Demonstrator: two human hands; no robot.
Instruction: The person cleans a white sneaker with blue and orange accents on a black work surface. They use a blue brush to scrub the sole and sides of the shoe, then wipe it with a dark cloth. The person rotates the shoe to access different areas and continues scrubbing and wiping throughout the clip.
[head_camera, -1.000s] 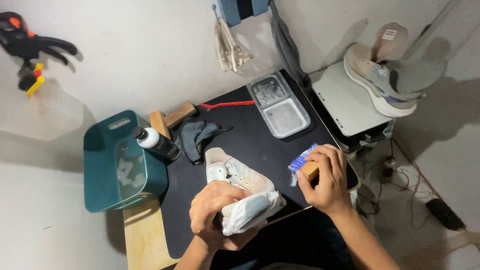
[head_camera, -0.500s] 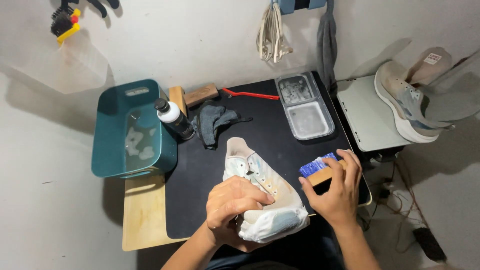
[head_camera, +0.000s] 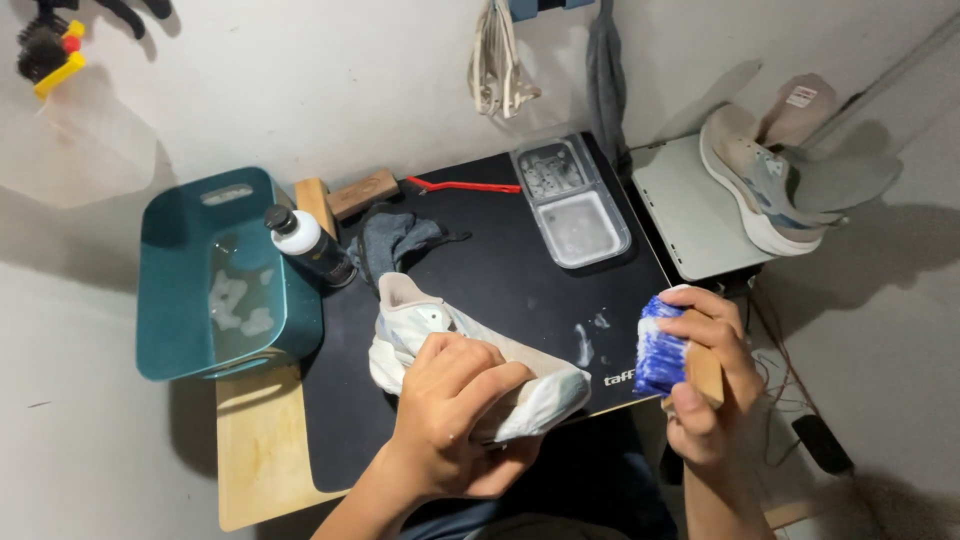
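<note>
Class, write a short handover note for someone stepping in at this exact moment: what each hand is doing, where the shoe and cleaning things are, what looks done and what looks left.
Left hand: gripping the pale sneaker, which lies on its side on the black mat.
Right hand: holding the wooden brush with blue bristles, lifted clear of the sneaker, to its right.
Nearby: teal tub of sudsy water at the left, bottle beside it, grey cloth behind the sneaker, clear tray at the back.
Done: foam spots on the mat suggest scrubbing has begun.
Left: second sneaker waits on the white stand at the right; how clean either is cannot be told.
</note>
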